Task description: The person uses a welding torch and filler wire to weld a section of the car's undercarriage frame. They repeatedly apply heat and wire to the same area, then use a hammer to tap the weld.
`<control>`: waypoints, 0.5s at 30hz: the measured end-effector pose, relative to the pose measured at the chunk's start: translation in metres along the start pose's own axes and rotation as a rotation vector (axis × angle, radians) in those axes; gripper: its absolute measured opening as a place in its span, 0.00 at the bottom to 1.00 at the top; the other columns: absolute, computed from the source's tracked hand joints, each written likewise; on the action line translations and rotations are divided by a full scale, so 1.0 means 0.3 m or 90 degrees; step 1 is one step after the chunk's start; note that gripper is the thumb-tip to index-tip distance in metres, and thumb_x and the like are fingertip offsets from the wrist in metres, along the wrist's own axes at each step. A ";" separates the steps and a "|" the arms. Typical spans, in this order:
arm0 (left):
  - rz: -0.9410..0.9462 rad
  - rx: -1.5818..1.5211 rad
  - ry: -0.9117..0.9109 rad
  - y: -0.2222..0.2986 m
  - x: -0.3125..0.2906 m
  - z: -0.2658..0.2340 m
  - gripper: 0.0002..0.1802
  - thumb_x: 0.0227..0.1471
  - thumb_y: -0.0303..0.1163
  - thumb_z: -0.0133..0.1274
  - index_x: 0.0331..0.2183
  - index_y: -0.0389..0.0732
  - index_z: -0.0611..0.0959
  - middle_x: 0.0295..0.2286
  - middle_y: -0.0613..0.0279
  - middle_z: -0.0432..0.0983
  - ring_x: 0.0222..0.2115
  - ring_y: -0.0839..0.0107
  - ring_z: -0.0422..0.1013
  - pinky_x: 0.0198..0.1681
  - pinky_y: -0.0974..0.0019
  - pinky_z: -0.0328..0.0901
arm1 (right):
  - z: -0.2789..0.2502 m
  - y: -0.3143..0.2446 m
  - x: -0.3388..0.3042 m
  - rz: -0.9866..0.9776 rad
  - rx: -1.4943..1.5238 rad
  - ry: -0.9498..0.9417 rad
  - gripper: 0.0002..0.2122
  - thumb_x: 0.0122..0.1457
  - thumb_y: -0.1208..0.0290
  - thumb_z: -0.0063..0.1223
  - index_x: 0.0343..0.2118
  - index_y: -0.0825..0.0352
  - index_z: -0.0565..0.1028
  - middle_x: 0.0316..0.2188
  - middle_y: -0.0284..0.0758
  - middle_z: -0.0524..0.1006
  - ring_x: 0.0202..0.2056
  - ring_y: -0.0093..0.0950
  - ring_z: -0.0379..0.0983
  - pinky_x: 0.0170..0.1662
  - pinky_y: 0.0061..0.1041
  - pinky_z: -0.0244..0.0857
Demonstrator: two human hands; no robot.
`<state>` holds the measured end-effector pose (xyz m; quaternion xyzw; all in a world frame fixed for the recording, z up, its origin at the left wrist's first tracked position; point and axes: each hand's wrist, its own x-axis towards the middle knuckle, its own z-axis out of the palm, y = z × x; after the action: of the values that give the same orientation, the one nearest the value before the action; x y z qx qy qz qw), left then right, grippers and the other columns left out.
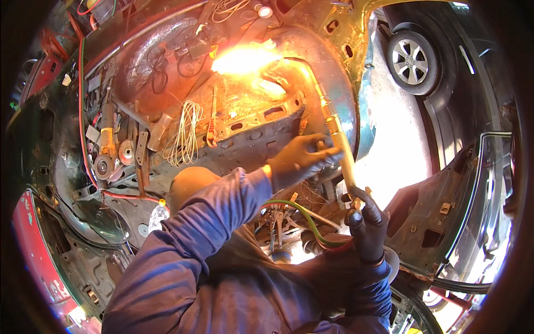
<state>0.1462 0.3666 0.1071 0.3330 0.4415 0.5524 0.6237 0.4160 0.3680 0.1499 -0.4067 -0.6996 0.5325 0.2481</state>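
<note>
My right hand [368,225], in a dark glove, is wrapped round the valve end of a brass-coloured gas torch [346,158]. The torch tube slants up and away to the left, then bends toward a bright flame [245,59] over the rusty car body metal. Glare hides the torch tip and the metal right under it. My left hand [300,161], gloved too, is beside the middle of the tube with its fingers partly stretched toward it. Whether those fingertips touch the tube, I cannot tell. A green and red hose [306,214] curves below my hands.
An angle grinder [104,158] lies among hand tools at left, near a coil of pale wire [188,131]. An orange-handled tool [211,133] rests on the perforated sheet-metal edge. A clear bottle [158,216] stands by my left arm. Another car's wheel [410,62] is at far right.
</note>
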 end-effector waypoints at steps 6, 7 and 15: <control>0.125 -0.007 -0.018 0.018 0.038 0.090 0.16 0.61 0.40 0.67 0.39 0.36 0.85 0.30 0.70 0.78 0.31 0.81 0.71 0.37 0.69 0.68 | 0.005 0.006 -0.023 0.010 -0.057 0.085 0.24 0.63 0.60 0.70 0.55 0.73 0.82 0.45 0.39 0.85 0.48 0.26 0.79 0.54 0.30 0.72; 0.138 -0.009 -0.013 0.027 0.042 0.105 0.15 0.61 0.39 0.68 0.39 0.36 0.85 0.30 0.69 0.79 0.32 0.80 0.72 0.38 0.68 0.69 | 0.000 0.006 -0.027 -0.004 -0.050 0.096 0.23 0.63 0.61 0.70 0.55 0.73 0.82 0.45 0.40 0.85 0.48 0.26 0.79 0.53 0.29 0.72; 0.181 -0.025 0.005 0.072 0.033 0.154 0.16 0.58 0.38 0.68 0.38 0.35 0.84 0.30 0.63 0.81 0.33 0.77 0.74 0.39 0.65 0.71 | -0.005 -0.020 -0.049 -0.027 0.013 0.143 0.17 0.61 0.79 0.64 0.54 0.73 0.81 0.45 0.43 0.85 0.41 0.25 0.80 0.43 0.26 0.76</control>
<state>0.1802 0.3834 0.1428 0.3781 0.3812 0.6450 0.5438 0.4234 0.3560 0.1575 -0.4466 -0.6704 0.4850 0.3404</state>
